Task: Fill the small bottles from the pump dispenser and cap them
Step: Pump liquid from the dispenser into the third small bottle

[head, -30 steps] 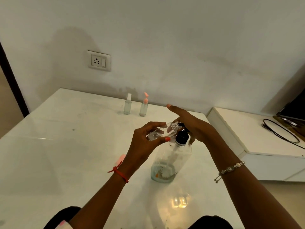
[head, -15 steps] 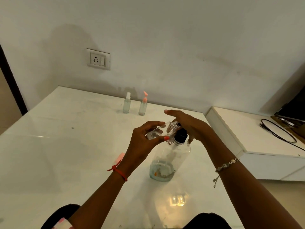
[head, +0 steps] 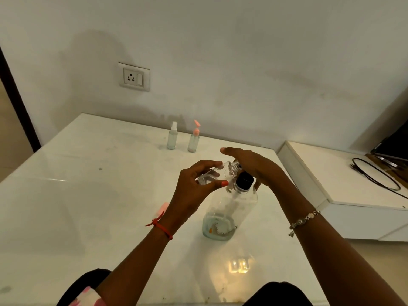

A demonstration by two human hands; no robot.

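Observation:
A large clear pump dispenser with a black collar stands on the white table, a little liquid at its bottom. My left hand grips a small clear bottle, tilted on its side, its mouth up against the pump's spout. My right hand lies flat over the pump head with fingers straight, pressing on it; the head itself is hidden beneath the palm. Two more small bottles stand at the table's far edge: one with a white spray top and one with a pink pump top.
A pink object lies on the table, partly hidden behind my left wrist. A lower white cabinet stands to the right, with a black cable on it. A wall socket is mounted above the table.
My right hand has come down on the pump head, then lifted slightly. The left hand keeps the small bottle at the spout.

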